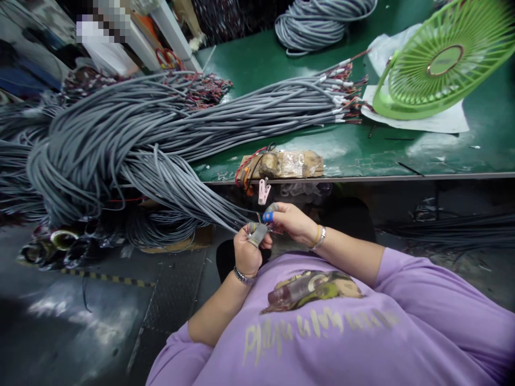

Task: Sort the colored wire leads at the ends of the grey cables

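A bundle of grey cables (pixel 181 185) runs down from the green table to my hands at its front edge. My left hand (pixel 247 254) is closed around the cable ends, its thumb wrapped in grey tape. Thin coloured wires (pixel 276 228) stick out between my hands. Beside them, my right hand (pixel 295 221) is closed in a pinch at these wires, with blue tape on one digit. Which single wire the fingertips grip is too small to tell. Just above my hands hangs a pale pink clothespin (pixel 263 192), by a wooden block (pixel 309 163) with red and black leads.
More grey cables (pixel 249 115) lie across the green table (pixel 346 153), their stripped ends toward a green fan (pixel 438 64) on white paper (pixel 442 122). A coiled cable (pixel 317 24) sits at the back. Other coils (pixel 161 228) lie below the table at left.
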`<state>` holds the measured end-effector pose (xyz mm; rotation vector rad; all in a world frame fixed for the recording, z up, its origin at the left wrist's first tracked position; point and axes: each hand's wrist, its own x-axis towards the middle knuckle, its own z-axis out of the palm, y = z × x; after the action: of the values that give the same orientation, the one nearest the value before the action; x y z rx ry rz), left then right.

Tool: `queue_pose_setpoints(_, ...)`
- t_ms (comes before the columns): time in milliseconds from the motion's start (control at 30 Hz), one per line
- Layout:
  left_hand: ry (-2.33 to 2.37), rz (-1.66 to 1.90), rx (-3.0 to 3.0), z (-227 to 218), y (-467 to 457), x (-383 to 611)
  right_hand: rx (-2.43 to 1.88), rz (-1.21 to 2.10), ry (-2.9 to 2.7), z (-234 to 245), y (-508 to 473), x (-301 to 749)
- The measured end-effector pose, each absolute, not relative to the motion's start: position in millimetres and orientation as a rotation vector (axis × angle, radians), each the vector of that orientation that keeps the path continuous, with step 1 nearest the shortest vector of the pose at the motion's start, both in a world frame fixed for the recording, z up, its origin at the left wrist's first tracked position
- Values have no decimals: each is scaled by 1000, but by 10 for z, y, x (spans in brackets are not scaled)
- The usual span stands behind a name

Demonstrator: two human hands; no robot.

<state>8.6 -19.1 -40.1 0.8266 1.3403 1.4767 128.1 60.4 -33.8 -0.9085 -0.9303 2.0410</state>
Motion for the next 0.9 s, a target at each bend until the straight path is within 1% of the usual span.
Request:
queue_pose_setpoints(133, 1310, 1507, 777, -283, -200, 104, -968, 1974, -671, -380, 725, 1320)
queue_pose_setpoints(333, 1226, 1565, 714, -116, -90, 135, -825, 2310, -701, -243, 888, 1355)
queue_pose_setpoints(400, 1201, 1573, 694, -77, -43, 150, -711, 2333, -812, -210, 917, 1318)
queue_pose_setpoints(467, 1187, 1580, 680, -50, -4, 161, -658, 2182, -918, -213, 932, 1270)
queue_pose_setpoints(567, 1188, 1579, 671, -40, 31, 170, -732, 1844, -960, -266, 938, 1200)
queue_pose_setpoints(600, 1189, 1576, 669, -45, 38, 170, -742, 1808, -940, -285, 939, 1180)
queue_pose_setpoints(633, 1189, 1574, 666, -52, 42, 171, -733, 1837, -910, -298, 941, 1160)
queue_pose_setpoints(767, 1184, 1571, 660, -84, 57, 176, -634, 2127, -695, -278, 961, 1092)
queue_pose_setpoints(900, 1202, 1561, 661, -101, 74, 186, -624, 2119, -540, -213, 973, 1041)
